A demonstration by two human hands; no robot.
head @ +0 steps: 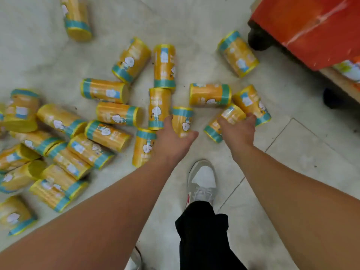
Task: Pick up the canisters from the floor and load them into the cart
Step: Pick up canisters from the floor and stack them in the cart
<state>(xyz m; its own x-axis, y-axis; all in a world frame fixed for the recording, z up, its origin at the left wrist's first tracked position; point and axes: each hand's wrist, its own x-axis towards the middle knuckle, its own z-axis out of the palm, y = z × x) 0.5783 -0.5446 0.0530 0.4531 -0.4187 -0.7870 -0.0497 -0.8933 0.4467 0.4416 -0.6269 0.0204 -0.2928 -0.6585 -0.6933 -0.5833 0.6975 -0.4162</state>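
Reaching down past a shoe (202, 180), both hands have hold of stock from the spill. The left hand (172, 139) has thumb and fingers curled round one canister (182, 121), and the right hand (238, 131) is clamped over a second canister (222, 121). Whether either is off the floor (292, 152) I cannot tell. Around and beyond them many canisters (109, 115) lie scattered on their sides, most heaped to the left. Farthest, at upper right, stands the red cart (311, 26), with what looks like a little loaded stock showing below its edge. The job looks early, with nearly everything left to load.
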